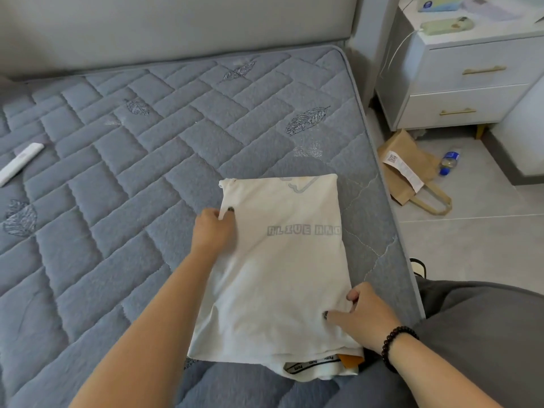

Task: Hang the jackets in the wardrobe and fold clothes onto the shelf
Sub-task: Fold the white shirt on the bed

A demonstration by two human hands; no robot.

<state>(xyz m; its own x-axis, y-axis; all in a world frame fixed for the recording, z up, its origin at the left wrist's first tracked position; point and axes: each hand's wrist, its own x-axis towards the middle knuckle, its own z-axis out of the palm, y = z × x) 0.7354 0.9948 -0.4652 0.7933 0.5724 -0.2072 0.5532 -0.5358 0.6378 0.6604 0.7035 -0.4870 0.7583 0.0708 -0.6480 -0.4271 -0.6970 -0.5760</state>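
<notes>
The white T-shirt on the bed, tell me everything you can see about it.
The white T-shirt looks like soft cotton and lies flat on the grey quilted mattress near its right edge, folded into a long rectangle. Grey block lettering runs across its middle, and part of a grey outline print shows at the far end. At the near end, a collar band with printed tape and an orange tag peek out. The left hand pinches its left edge; the right hand presses on its near right corner.
</notes>
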